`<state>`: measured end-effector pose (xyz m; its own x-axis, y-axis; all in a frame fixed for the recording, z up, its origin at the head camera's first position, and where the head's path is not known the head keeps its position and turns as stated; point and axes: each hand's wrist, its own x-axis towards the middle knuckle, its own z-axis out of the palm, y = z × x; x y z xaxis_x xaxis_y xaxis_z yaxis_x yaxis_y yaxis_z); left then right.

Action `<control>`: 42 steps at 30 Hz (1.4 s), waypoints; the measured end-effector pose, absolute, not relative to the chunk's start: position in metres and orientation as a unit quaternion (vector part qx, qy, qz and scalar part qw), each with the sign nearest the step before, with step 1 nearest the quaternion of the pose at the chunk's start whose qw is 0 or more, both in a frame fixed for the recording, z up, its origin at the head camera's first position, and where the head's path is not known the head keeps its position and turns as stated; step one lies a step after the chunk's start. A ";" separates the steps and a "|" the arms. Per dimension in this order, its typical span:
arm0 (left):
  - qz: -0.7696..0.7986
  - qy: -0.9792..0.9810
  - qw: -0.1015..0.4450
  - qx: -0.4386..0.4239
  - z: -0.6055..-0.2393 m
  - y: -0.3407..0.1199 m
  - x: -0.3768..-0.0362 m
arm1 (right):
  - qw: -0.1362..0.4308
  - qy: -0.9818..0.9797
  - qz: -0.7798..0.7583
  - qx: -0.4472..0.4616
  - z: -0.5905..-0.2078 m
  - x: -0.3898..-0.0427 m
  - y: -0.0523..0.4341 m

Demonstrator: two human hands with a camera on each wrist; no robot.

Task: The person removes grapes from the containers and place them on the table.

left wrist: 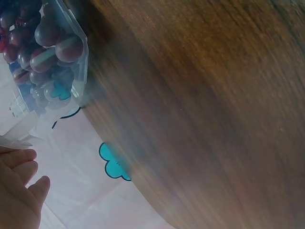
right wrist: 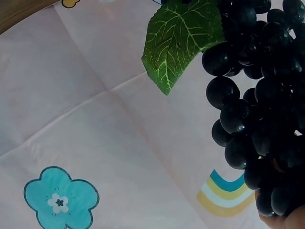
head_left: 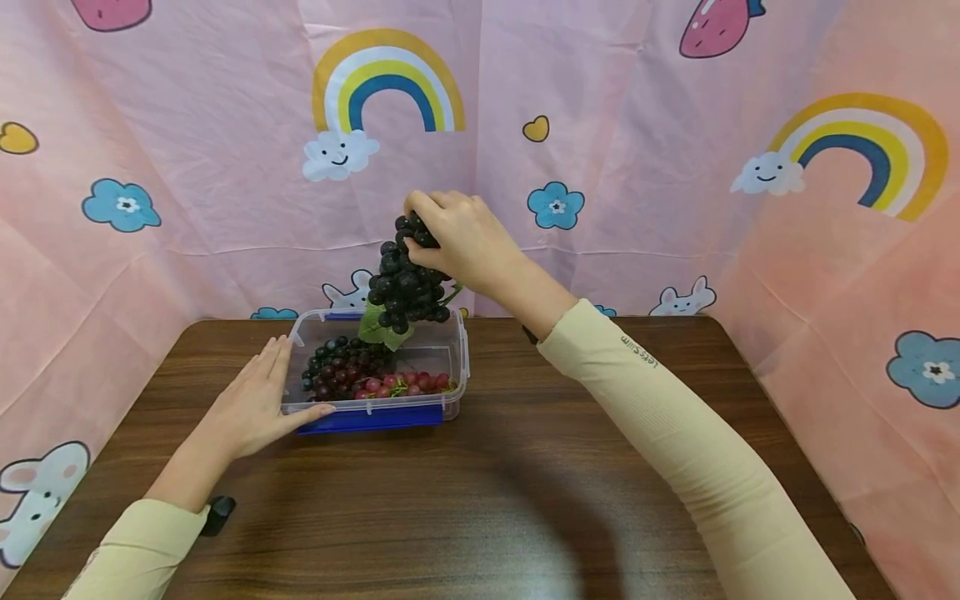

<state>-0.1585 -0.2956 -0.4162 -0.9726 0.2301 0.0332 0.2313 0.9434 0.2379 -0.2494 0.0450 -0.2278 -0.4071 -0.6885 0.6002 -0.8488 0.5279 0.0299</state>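
Observation:
Above a clear plastic box (head_left: 457, 358), my right hand (head_left: 465, 242) grips a bunch of black grapes (head_left: 405, 287) near its top. A green leaf (head_left: 384, 327) hangs from the bunch, and in the right wrist view the black grapes (right wrist: 269, 95) fill the right side. My left hand (head_left: 255, 396) rests against the box's left end, fingers straight along the side and thumb over the front rim. Inside the box lie dark red grapes (head_left: 337, 371) at the left and pinkish-red grapes (head_left: 405, 384) along the front. The left wrist view shows grapes (left wrist: 43, 57) through the box wall.
Blue latch flaps (head_left: 371, 419) hang at the box's front. The box stands on a brown wooden table (head_left: 480, 517), toward its back edge. A pink patterned cloth (head_left: 600, 167) rises behind the table and at both sides.

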 end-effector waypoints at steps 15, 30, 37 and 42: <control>-0.126 -0.984 -0.002 -0.122 -0.415 -0.297 -0.159 | 0.274 -0.835 0.162 0.448 -0.217 -0.249 0.068; -0.128 -0.984 0.000 -0.123 -0.417 -0.297 -0.159 | 0.303 -0.823 0.170 0.449 -0.214 -0.250 0.091; -0.126 -0.984 0.000 -0.126 -0.416 -0.297 -0.159 | 0.321 -0.819 0.165 0.446 -0.217 -0.251 0.104; -0.125 -0.984 -0.004 -0.124 -0.415 -0.296 -0.159 | 0.319 -0.824 0.163 0.440 -0.217 -0.251 0.113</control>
<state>-0.1587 -0.2965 -0.4148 -0.9692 0.2451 0.0237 0.2432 0.9378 0.2479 -0.2513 0.1131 -0.2169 -0.4097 -0.6206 0.6685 -0.8284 0.5600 0.0122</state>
